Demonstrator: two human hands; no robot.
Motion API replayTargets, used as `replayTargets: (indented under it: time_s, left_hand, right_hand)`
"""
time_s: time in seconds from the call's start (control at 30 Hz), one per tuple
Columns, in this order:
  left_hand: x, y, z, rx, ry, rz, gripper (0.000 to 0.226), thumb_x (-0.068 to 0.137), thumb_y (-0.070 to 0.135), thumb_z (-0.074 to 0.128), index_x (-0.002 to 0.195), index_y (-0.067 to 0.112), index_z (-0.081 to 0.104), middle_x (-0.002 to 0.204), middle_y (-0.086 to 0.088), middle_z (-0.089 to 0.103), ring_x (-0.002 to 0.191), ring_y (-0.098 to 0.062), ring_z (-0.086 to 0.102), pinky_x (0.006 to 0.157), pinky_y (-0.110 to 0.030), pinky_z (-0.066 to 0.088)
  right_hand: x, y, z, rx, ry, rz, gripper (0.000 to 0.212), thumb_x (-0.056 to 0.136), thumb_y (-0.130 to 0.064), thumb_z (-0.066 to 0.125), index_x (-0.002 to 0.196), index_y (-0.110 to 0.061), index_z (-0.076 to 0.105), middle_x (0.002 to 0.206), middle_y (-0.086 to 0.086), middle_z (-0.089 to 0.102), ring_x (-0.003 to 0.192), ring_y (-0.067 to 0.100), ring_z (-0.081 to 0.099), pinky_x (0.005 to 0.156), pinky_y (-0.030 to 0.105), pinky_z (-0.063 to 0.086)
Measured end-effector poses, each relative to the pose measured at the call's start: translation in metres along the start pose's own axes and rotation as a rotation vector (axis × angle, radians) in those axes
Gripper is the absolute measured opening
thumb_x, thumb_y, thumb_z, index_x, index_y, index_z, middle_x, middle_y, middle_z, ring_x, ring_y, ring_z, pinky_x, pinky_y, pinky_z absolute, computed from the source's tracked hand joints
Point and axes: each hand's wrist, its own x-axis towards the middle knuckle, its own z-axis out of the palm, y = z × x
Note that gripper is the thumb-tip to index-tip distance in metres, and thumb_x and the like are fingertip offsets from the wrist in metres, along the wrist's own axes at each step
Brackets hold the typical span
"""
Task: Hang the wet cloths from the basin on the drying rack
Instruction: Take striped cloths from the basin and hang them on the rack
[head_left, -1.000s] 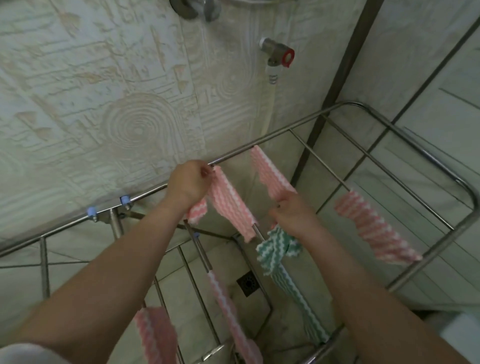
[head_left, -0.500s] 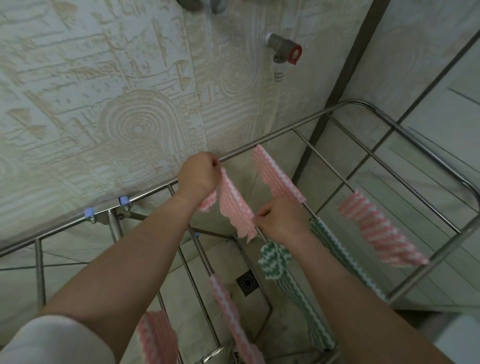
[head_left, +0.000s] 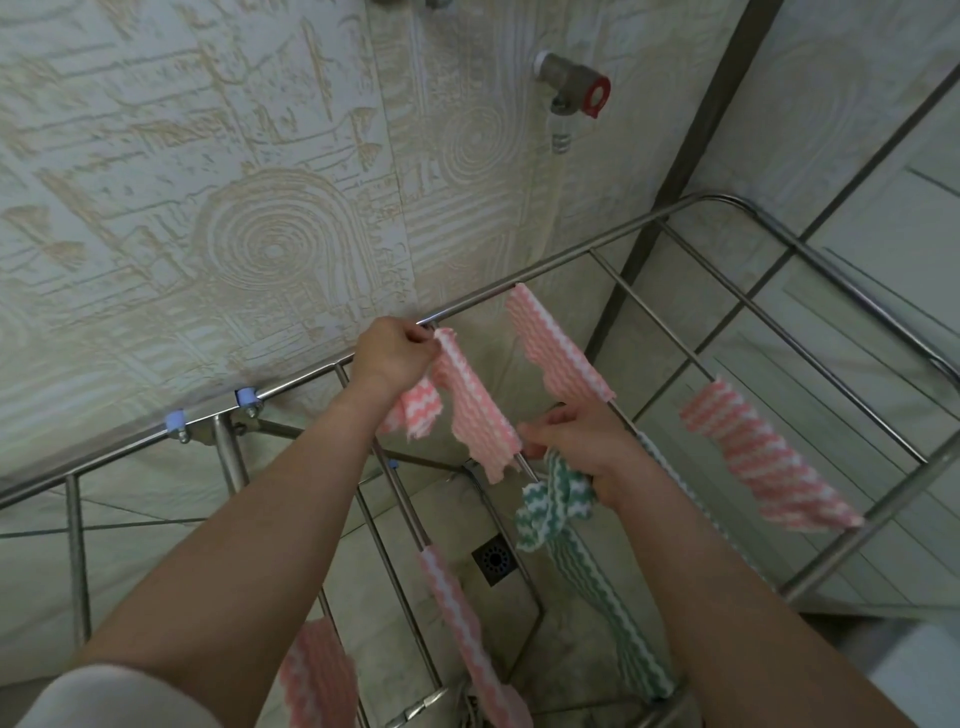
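Observation:
A steel drying rack (head_left: 545, 262) stands against the patterned wall. My left hand (head_left: 392, 353) pinches the far end of a pink zigzag cloth (head_left: 470, 410) draped over a rack bar. My right hand (head_left: 584, 441) touches the cloth's near end with its fingertips, while a bunched green zigzag cloth (head_left: 558, 506) is clutched in its palm and trails down toward the front rail. The basin is out of sight.
Other pink cloths hang on the rack: one beside my hands (head_left: 556, 351), one at the right (head_left: 763, 457), two lower down (head_left: 467, 623) (head_left: 319, 675). A tap with a red handle (head_left: 576, 85) juts from the wall. A floor drain (head_left: 493, 561) lies below.
My right hand slid left along the bar to the near end of the pink cloth, with the green cloth in it. My left hand kept its hold at the far end.

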Motion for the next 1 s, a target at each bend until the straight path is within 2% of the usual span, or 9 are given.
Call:
replayTargets:
  time_s: [0.07,0.13,0.27,0.37,0.47,0.57,0.67,0.8,1.0]
  left_hand:
    - [-0.003,0.004,-0.002,-0.020,-0.003,-0.024,0.017,0.081,0.017,0.060,0.076,0.006,0.071,0.067,-0.007,0.064,0.060,-0.018,0.055,0.058,-0.027,0.043]
    - [-0.003,0.009,-0.006,-0.070,0.013,-0.040,0.025,0.085,0.023,0.053,0.073,0.006,0.066,0.061,-0.003,0.056,0.056,-0.018,0.049,0.054,-0.027,0.037]
    - [0.000,0.012,-0.012,-0.184,-0.011,-0.090,0.028,0.091,0.026,0.050,0.068,0.013,0.061,0.063,-0.002,0.058,0.057,-0.015,0.053,0.055,-0.025,0.040]
    - [0.007,0.007,-0.014,-0.116,0.034,-0.067,0.023,0.084,0.022,0.059,0.064,0.013,0.065,0.063,-0.001,0.061,0.061,-0.015,0.056,0.062,-0.026,0.045]
    - [0.010,0.003,-0.016,0.159,0.037,-0.005,0.018,0.082,0.029,0.062,0.076,0.016,0.072,0.073,-0.003,0.067,0.073,-0.019,0.061,0.068,-0.029,0.047]
    - [0.004,0.004,-0.014,0.371,0.051,0.036,0.024,0.083,0.032,0.060,0.075,0.013,0.070,0.067,-0.005,0.063,0.069,-0.024,0.060,0.062,-0.027,0.039]
    - [-0.002,0.006,-0.013,0.394,0.085,0.061,0.021,0.084,0.032,0.060,0.082,0.015,0.073,0.071,-0.005,0.067,0.066,-0.021,0.059,0.060,-0.026,0.040]
    - [-0.005,0.008,-0.012,0.272,0.214,0.184,0.022,0.083,0.037,0.065,0.098,0.022,0.070,0.092,0.000,0.071,0.083,-0.020,0.065,0.072,-0.029,0.049]
    - [-0.019,0.011,-0.001,0.449,0.049,0.320,0.046,0.079,0.051,0.067,0.110,0.016,0.065,0.103,-0.003,0.061,0.087,-0.020,0.058,0.067,-0.027,0.039]
  right_hand:
    - [0.001,-0.001,-0.002,-0.016,-0.039,0.030,0.021,0.070,-0.013,0.082,0.081,0.000,0.069,0.080,0.011,0.072,0.088,0.027,0.068,0.087,0.041,0.055]
    - [0.001,-0.003,-0.004,-0.011,-0.064,0.056,0.022,0.068,-0.009,0.083,0.083,-0.004,0.067,0.087,0.011,0.071,0.090,0.024,0.068,0.083,0.035,0.055]
    - [0.002,-0.004,-0.001,0.020,-0.022,0.053,0.020,0.068,-0.002,0.081,0.073,-0.010,0.064,0.090,0.003,0.064,0.089,0.016,0.057,0.084,0.030,0.048]
    - [0.006,0.000,0.001,0.017,0.015,0.061,0.015,0.065,0.001,0.076,0.070,-0.006,0.064,0.088,0.012,0.065,0.089,0.026,0.061,0.081,0.036,0.055]
    - [0.006,0.000,0.000,-0.050,-0.017,0.061,0.016,0.069,-0.009,0.071,0.060,-0.008,0.059,0.076,0.010,0.060,0.075,0.022,0.056,0.065,0.028,0.047]
    - [0.003,-0.004,0.002,-0.107,-0.076,0.049,0.025,0.074,-0.025,0.079,0.077,-0.004,0.067,0.087,0.008,0.067,0.082,0.017,0.060,0.058,0.021,0.042]
    - [0.004,-0.005,0.005,-0.097,-0.045,0.037,0.036,0.074,-0.021,0.080,0.097,0.003,0.068,0.098,0.013,0.069,0.093,0.022,0.063,0.060,0.020,0.043]
    - [0.002,-0.003,0.005,-0.061,-0.006,0.013,0.012,0.073,-0.007,0.075,0.078,-0.001,0.067,0.078,0.014,0.063,0.073,0.020,0.056,0.067,0.027,0.045]
    - [-0.002,-0.003,0.005,-0.084,-0.040,0.020,0.014,0.072,-0.014,0.076,0.077,-0.007,0.065,0.076,0.010,0.059,0.068,0.018,0.052,0.058,0.024,0.041]
